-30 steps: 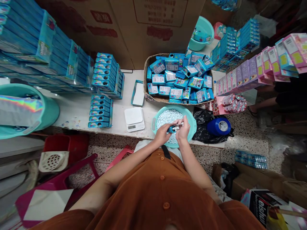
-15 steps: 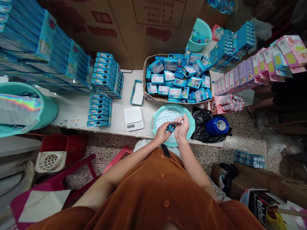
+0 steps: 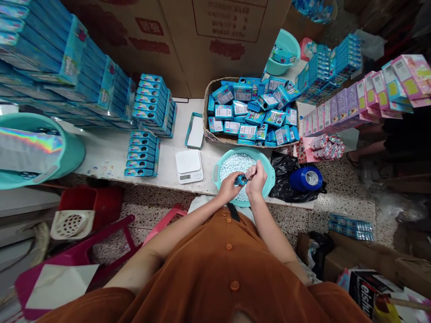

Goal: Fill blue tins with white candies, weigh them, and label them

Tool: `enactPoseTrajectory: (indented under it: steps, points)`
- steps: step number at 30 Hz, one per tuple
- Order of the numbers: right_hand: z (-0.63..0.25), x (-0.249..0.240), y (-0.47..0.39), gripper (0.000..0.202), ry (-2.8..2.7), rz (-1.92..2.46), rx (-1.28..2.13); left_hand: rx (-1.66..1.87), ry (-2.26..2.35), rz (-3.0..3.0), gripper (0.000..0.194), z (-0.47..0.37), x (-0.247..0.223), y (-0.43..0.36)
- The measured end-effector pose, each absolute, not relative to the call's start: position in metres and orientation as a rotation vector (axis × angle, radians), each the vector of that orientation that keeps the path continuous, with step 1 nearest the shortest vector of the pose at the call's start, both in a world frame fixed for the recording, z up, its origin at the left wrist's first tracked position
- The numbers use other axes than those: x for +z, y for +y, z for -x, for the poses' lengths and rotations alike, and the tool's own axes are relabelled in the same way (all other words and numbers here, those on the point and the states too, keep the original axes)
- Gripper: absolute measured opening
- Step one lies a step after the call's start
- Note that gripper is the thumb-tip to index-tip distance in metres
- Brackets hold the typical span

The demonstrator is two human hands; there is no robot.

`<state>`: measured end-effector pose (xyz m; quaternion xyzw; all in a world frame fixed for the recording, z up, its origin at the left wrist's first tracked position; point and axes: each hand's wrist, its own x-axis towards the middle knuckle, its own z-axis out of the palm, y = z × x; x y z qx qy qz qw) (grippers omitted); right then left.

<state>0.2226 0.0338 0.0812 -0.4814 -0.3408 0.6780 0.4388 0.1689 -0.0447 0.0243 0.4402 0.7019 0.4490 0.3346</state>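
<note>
A turquoise basin full of small white candies stands at the table's front edge, right in front of me. Over it, my left hand is closed around a small blue box, its dark opening facing up. My right hand is curled into a fist just right of the box, its knuckles close to the opening. The fingers cover whatever lies in the palm. Behind the basin, a cardboard carton holds many similar blue boxes.
Left of the basin lie a white kitchen scale and an open blue tray. Stacked blue boxes stand farther left. A black plastic bag and a roll of blue tape are on the right. Pink and purple boxes line the right side.
My right hand has turned from a half-open palm with white candies showing to a closed fist beside the box. My left hand keeps the box in nearly the same spot.
</note>
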Motion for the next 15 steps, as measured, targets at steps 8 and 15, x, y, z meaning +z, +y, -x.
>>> enactPoseTrajectory:
  steps: [8, 15]
  points:
    - [-0.248, 0.097, 0.053, 0.051, -0.798, 1.179, 1.537, 1.303, 1.831, -1.051, 0.037, -0.161, 0.017, -0.052]
    - [-0.281, 0.063, 0.059, 0.046, -0.791, 1.298, 1.423, 1.321, 2.158, -0.768, 0.039, -0.104, -0.014, -0.102]
